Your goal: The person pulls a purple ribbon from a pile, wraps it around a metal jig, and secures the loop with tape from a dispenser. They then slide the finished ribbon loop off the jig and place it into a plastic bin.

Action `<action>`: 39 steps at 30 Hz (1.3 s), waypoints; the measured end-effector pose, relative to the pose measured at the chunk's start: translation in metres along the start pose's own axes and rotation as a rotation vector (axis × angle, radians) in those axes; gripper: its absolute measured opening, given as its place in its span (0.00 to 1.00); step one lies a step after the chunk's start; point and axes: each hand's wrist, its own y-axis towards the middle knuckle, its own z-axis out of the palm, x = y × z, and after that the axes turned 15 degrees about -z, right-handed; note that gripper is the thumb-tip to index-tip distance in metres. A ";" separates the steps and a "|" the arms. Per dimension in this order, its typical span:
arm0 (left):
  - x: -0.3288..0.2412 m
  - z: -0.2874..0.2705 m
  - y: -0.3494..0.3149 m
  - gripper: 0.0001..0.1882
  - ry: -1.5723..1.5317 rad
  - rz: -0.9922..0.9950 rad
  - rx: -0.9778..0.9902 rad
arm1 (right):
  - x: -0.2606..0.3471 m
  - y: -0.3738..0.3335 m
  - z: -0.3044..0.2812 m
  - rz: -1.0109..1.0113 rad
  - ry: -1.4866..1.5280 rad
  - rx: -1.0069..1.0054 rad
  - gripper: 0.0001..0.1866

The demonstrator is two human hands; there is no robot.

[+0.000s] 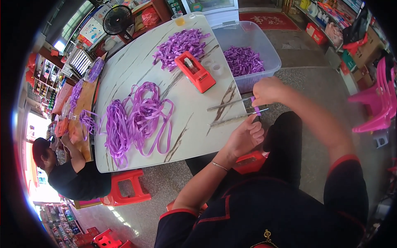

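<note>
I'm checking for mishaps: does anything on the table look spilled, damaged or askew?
Nothing visibly spilled or damaged; only the long purple ribbons look untidy, lying in loose, overlapping loops on the table.

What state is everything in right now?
Purple strip: spanning both metal rods
Left hand: fingers curled
Right hand: curled at strip
Purple ribbon hanks: loosely looped
Ribbon pieces: heaped
Clear bin: lidless, part-filled
Tape dispenser: set down
Drink cup: part-filled
Desk fan: unclear if spinning

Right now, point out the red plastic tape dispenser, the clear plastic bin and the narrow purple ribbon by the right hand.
Dispenser (201, 78), head view: red body.
Bin (241, 36), head view: far inner wall.
Ribbon (257, 110), head view: lower visible part.
</note>
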 end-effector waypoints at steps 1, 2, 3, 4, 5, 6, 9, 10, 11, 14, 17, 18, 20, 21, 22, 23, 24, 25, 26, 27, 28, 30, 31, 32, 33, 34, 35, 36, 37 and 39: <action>0.000 0.000 0.000 0.17 -0.001 -0.003 0.000 | 0.000 -0.002 0.002 0.003 0.002 0.000 0.18; 0.000 0.000 0.001 0.17 0.000 -0.003 0.000 | -0.001 -0.005 0.005 0.003 -0.045 -0.061 0.20; 0.000 0.000 0.001 0.17 0.000 -0.001 -0.001 | -0.003 -0.007 0.008 0.004 -0.093 -0.123 0.22; 0.000 0.000 -0.001 0.17 0.000 0.001 -0.004 | -0.005 -0.008 0.010 0.000 -0.091 -0.124 0.22; 0.000 0.000 -0.002 0.17 -0.001 0.008 -0.012 | -0.009 -0.008 0.011 0.010 0.028 -0.143 0.22; 0.000 -0.001 -0.005 0.16 -0.003 0.016 -0.021 | -0.013 -0.008 0.014 0.018 0.147 -0.161 0.22; 0.001 0.002 0.000 0.16 0.001 0.005 -0.006 | -0.058 -0.003 0.071 0.073 1.190 -0.458 0.18; 0.001 0.003 0.001 0.16 0.001 0.004 -0.004 | -0.064 -0.001 0.089 0.075 1.188 -0.459 0.18; 0.000 0.003 0.000 0.16 0.005 0.012 -0.018 | -0.064 0.002 0.107 0.130 1.561 -0.484 0.15; 0.001 0.002 0.001 0.17 0.003 0.018 -0.029 | -0.041 0.024 0.161 0.125 2.233 -0.414 0.11; 0.000 0.001 -0.001 0.18 0.014 0.028 -0.036 | -0.003 0.036 0.170 -0.019 2.455 -0.430 0.09; -0.001 0.002 -0.002 0.19 0.039 0.025 -0.036 | 0.010 0.039 0.167 -0.103 2.526 -0.482 0.10; 0.000 0.005 -0.001 0.16 0.032 0.020 -0.023 | 0.018 0.039 0.168 -0.176 2.569 -0.510 0.20; 0.000 0.005 0.000 0.13 0.024 0.017 -0.007 | 0.018 0.043 0.175 -0.178 2.570 -0.512 0.20; 0.000 0.006 0.001 0.13 0.025 0.013 -0.007 | 0.016 0.046 0.179 -0.364 2.581 -0.496 0.18; 0.000 0.006 0.001 0.13 0.023 0.012 -0.004 | 0.014 0.048 0.184 -0.551 2.580 -0.479 0.16; 0.000 0.006 0.002 0.12 0.021 0.011 -0.001 | 0.011 0.049 0.188 -0.551 2.579 -0.484 0.16; 0.000 0.005 0.002 0.12 0.021 0.012 -0.002 | 0.010 0.051 0.188 -0.589 2.606 -0.450 0.14; 0.000 0.004 0.002 0.13 0.008 0.013 0.004 | 0.010 0.052 0.187 -0.627 2.631 -0.416 0.12; 0.001 0.004 0.002 0.13 -0.006 0.013 0.011 | 0.010 0.051 0.188 -0.627 2.631 -0.415 0.12; 0.000 0.004 0.001 0.13 -0.006 0.013 0.010 | 0.011 0.050 0.185 -0.685 2.649 -0.382 0.10; -0.001 0.007 0.001 0.14 0.022 0.008 -0.011 | 0.012 0.047 0.180 -0.743 2.665 -0.349 0.09; -0.001 0.008 0.000 0.14 0.021 0.007 -0.012 | 0.013 0.044 0.175 -0.702 2.672 -0.357 0.08; -0.001 0.008 0.000 0.14 0.026 0.010 -0.024 | 0.014 0.041 0.172 -0.662 2.678 -0.366 0.08; -0.001 0.009 -0.001 0.14 0.031 0.013 -0.036 | 0.015 0.039 0.170 -0.661 2.678 -0.368 0.08; -0.001 0.009 0.000 0.14 0.032 0.011 -0.035 | 0.015 0.037 0.169 -0.515 2.629 -0.451 0.08; -0.001 0.008 0.000 0.14 0.026 0.009 -0.030 | 0.015 0.035 0.169 -0.371 2.572 -0.531 0.08; -0.001 0.008 0.000 0.14 0.020 0.007 -0.025 | 0.012 0.033 0.170 -0.371 2.572 -0.534 0.08; -0.001 0.009 0.000 0.14 0.020 0.006 -0.025 | 0.009 0.030 0.168 -0.266 2.523 -0.560 0.08; 0.000 0.009 0.001 0.14 0.019 0.018 -0.043 | 0.006 0.027 0.166 -0.163 2.472 -0.586 0.08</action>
